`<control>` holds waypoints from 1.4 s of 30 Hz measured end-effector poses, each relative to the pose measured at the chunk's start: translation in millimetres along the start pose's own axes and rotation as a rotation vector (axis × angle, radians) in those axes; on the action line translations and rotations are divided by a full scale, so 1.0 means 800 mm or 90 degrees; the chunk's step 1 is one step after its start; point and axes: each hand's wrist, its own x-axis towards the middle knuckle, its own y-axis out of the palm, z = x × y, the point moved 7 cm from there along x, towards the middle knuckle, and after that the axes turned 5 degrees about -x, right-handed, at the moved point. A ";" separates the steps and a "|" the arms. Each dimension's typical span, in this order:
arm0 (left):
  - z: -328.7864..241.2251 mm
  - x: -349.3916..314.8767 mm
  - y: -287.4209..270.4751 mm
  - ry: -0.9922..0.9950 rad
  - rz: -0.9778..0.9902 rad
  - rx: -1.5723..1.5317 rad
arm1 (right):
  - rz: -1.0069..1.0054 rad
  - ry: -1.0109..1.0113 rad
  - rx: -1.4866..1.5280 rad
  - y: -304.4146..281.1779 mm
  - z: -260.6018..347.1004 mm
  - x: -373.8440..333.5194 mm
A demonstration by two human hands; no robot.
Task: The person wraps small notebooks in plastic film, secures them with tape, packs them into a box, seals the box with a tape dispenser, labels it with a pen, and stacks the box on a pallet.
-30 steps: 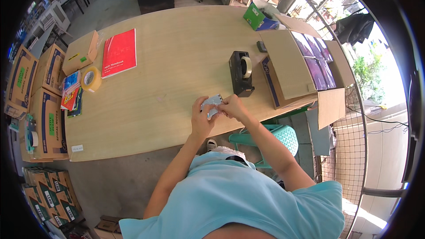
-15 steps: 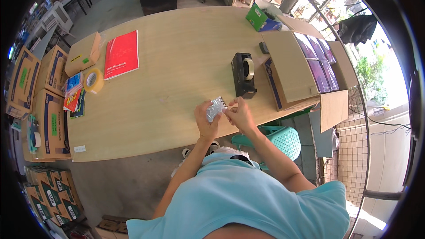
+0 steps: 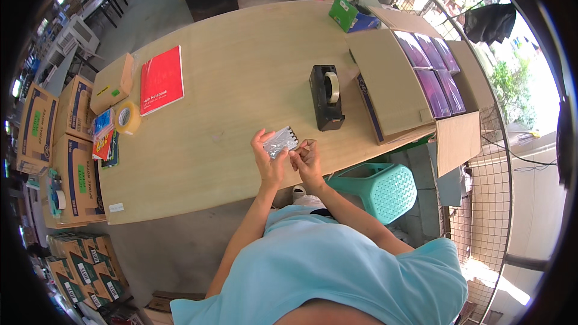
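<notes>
My left hand (image 3: 270,164) grips a small spiral notepad (image 3: 280,139) just above the table's near edge. The pad looks silvery, as if in a shiny clear wrapper, with black coil loops along its right side. Beside the lower coil corner, my right hand (image 3: 309,162) has its fingers curled in a pinch; whatever lies between the fingertips is too small to make out. A black tape dispenser (image 3: 325,108) with a roll of tape stands beyond my right hand.
An open carton (image 3: 391,78) of purple packs stands at the right, a green box (image 3: 345,15) behind it. At left lie a red notebook (image 3: 161,81), a tape roll (image 3: 127,118) and brown cartons (image 3: 77,177). A green plastic stool (image 3: 388,192) is under the right edge.
Both hands have shifted slightly left and lower with the notepad, partly as the view itself turned. My right hand's fingers are curled in more tightly near the coil corner.
</notes>
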 end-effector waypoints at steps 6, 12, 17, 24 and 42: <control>0.007 0.012 -0.009 -0.059 0.019 -0.037 | 0.006 -0.030 -0.009 0.003 -0.004 0.007; -0.028 0.016 -0.005 -0.036 0.237 -0.028 | -0.054 -0.059 -0.529 -0.029 -0.014 0.005; -0.032 0.013 -0.037 0.022 0.276 0.059 | -0.339 -0.308 -0.619 -0.136 0.042 0.035; 0.013 0.016 -0.033 -0.183 0.198 -0.119 | -0.280 0.284 -0.370 -0.235 0.028 0.141; 0.035 0.015 -0.054 -0.169 0.114 -0.172 | -0.337 0.389 0.344 -0.157 -0.059 0.029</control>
